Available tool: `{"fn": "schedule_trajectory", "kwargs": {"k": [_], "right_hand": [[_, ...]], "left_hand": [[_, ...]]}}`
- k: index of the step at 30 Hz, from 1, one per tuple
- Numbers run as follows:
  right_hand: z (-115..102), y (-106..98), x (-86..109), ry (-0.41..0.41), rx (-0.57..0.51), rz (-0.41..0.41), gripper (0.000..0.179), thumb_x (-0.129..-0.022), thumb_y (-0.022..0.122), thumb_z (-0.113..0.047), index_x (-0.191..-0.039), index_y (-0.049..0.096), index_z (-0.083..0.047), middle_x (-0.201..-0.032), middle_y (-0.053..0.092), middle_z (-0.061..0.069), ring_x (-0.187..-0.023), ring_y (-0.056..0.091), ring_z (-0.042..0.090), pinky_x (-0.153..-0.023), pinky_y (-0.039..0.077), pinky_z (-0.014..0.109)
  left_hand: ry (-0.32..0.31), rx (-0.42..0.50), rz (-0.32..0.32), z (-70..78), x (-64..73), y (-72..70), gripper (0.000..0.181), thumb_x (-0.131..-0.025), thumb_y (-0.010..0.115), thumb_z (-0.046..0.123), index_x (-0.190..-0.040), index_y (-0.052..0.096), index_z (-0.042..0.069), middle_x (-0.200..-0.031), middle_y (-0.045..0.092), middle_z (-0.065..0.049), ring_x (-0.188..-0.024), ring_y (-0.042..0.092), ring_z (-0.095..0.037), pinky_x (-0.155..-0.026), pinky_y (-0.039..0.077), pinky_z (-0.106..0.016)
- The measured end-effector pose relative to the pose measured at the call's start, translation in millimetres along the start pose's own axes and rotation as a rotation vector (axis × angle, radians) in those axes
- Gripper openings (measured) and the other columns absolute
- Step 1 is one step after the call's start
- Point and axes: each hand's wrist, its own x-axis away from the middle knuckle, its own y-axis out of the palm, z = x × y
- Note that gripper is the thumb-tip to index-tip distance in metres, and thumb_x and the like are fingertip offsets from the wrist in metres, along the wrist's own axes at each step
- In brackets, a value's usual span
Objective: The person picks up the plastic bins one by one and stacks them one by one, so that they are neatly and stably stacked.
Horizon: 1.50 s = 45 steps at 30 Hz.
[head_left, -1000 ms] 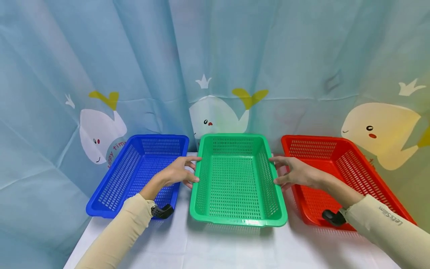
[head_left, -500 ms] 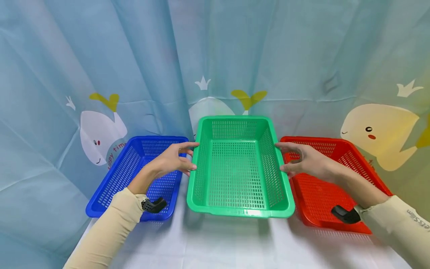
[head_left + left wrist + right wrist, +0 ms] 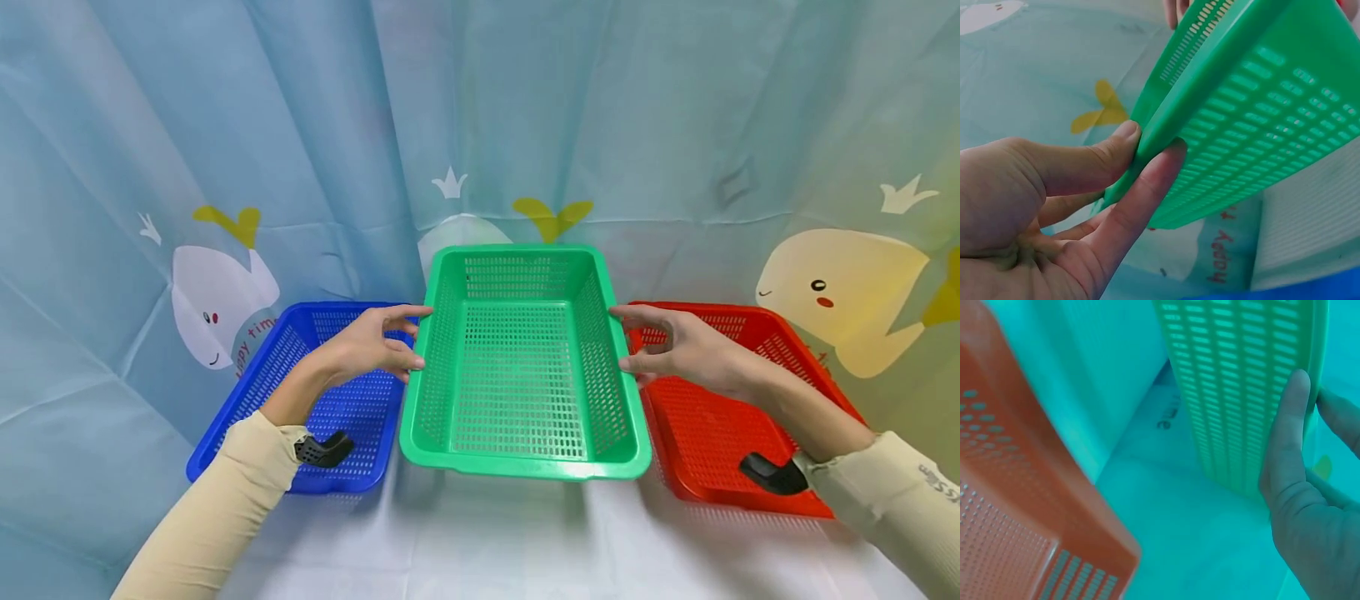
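A green plastic basket (image 3: pixel 517 375) with slotted walls hangs above the white table, held between both hands; nothing lies inside it. The left hand (image 3: pixel 367 343) pinches its left rim, thumb on one side and fingers on the other, as the left wrist view shows at the green basket's edge (image 3: pixel 1210 75). On the opposite rim, the right hand (image 3: pixel 686 346) grips in a like way. From the right wrist, the fingers (image 3: pixel 1291 437) press against the green basket's slotted outer wall (image 3: pixel 1229 381).
A blue basket (image 3: pixel 352 417) stands on the table (image 3: pixel 480 542) at left, partly behind the left hand. At right is a red basket (image 3: pixel 720 442), beneath the right forearm. A light-blue curtain (image 3: pixel 315 125) with whale prints hangs close behind.
Both hands have raised the green basket from near the table, bringing it higher and closer, and lately a little leftward. The blue and red baskets have stayed in place.
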Motion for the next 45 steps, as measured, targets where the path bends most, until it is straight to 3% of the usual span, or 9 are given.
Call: {"fn": "schedule_trajectory", "kwargs": {"k": [7, 17, 22, 30, 39, 45], "right_hand": [[-20.9, 16.0, -11.8, -0.023, -0.061, -0.009, 0.083, -0.091, 0.081, -0.023, -0.16, 0.035, -0.015, -0.139, 0.055, 0.016, -0.089, 0.073, 0.034, -0.087, 0.06, 0.042], [-49.0, 51.1, -44.0, -0.084, -0.188, -0.047, 0.082, -0.092, 0.079, -0.011, -0.16, 0.033, -0.009, -0.142, 0.049, 0.02, -0.086, 0.075, 0.037, -0.085, 0.062, 0.042], [-61.3, 71.2, -61.7, -0.096, -0.2, -0.059, 0.084, -0.092, 0.08, -0.011, -0.161, 0.033, -0.011, -0.141, 0.048, 0.018, -0.086, 0.075, 0.035, -0.091, 0.06, 0.042], [-77.2, 106.3, -91.6, -0.157, -0.292, -0.071, 0.082, -0.09, 0.078, -0.001, -0.159, 0.034, -0.005, -0.136, 0.049, 0.021, -0.081, 0.074, 0.035, -0.084, 0.062, 0.043], [-91.7, 141.6, -116.9, -0.176, -0.329, -0.09, 0.081, -0.091, 0.078, -0.003, -0.16, 0.034, -0.007, -0.132, 0.048, 0.018, -0.081, 0.075, 0.039, -0.093, 0.059, 0.041], [-98.9, 159.8, -129.4, -0.178, -0.341, -0.104, 0.081, -0.092, 0.077, -0.004, -0.16, 0.034, -0.009, -0.135, 0.048, 0.015, -0.082, 0.076, 0.036, -0.101, 0.054, 0.041]], "left_hand": [[0.007, -0.054, 0.008, 5.2, 22.3, -25.5, 0.082, -0.089, 0.076, -0.006, -0.159, 0.039, 0.015, -0.132, 0.042, -0.022, -0.09, 0.071, -0.03, -0.081, 0.063, -0.048], [0.0, -0.161, 0.034, 8.3, 63.8, -73.2, 0.081, -0.09, 0.079, 0.004, -0.159, 0.038, 0.012, -0.136, 0.042, -0.025, -0.093, 0.071, -0.029, -0.082, 0.062, -0.047], [-0.017, -0.219, 0.06, 4.3, 85.9, -94.7, 0.084, -0.089, 0.082, 0.013, -0.16, 0.037, 0.016, -0.142, 0.04, -0.025, -0.097, 0.073, -0.03, -0.083, 0.062, -0.048], [-0.029, -0.273, 0.094, -4.9, 113.1, -126.8, 0.086, -0.091, 0.08, 0.014, -0.162, 0.032, 0.014, -0.144, 0.038, -0.023, -0.099, 0.072, -0.025, -0.081, 0.063, -0.043], [-0.086, -0.38, 0.127, -9.1, 138.9, -161.1, 0.084, -0.091, 0.079, 0.015, -0.162, 0.033, 0.014, -0.143, 0.039, -0.022, -0.095, 0.074, -0.027, -0.081, 0.062, -0.04], [-0.095, -0.398, 0.137, -19.3, 149.3, -178.7, 0.082, -0.094, 0.075, 0.011, -0.162, 0.03, 0.012, -0.145, 0.037, -0.022, -0.093, 0.074, -0.028, -0.08, 0.062, -0.039]]}}
